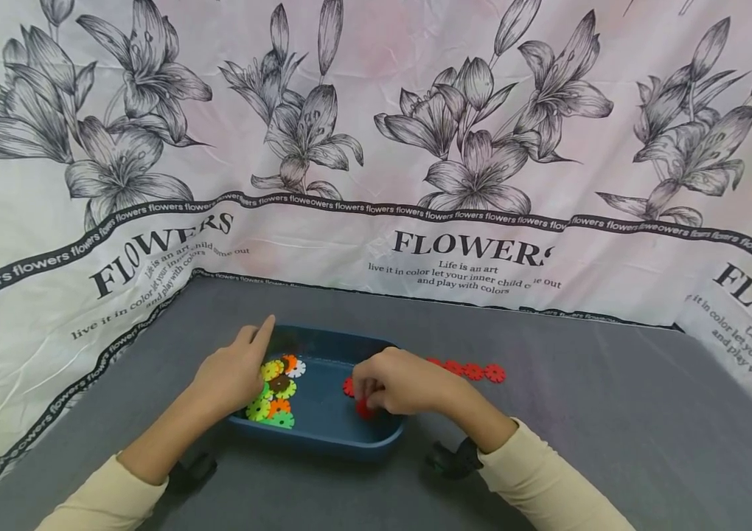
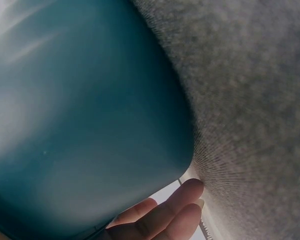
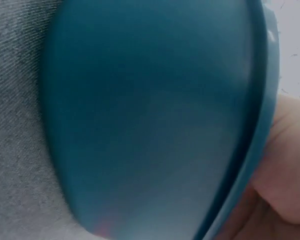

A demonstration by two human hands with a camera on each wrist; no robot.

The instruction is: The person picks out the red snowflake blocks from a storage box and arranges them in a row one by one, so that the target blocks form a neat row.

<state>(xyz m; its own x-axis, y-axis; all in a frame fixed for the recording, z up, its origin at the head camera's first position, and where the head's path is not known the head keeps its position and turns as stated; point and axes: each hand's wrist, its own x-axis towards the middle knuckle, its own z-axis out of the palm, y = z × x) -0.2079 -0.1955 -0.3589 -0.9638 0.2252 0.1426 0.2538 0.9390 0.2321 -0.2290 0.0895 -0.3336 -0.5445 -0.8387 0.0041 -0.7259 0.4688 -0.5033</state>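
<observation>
A deep blue plastic tray stands on the grey cloth. My left hand holds its left end, and in the left wrist view fingertips show beyond the outer wall. My right hand reaches inside the right end and pinches a red notched plastic disc. Another red disc lies just left of those fingers. Yellow, green, orange, white and brown notched discs are heaped in the tray's left end. The right wrist view shows mostly the tray's outer wall.
Several red discs lie in a row on the grey cloth, right of the tray. A flower-printed curtain stands behind and along the left. Dark wrist-worn devices hang under both forearms.
</observation>
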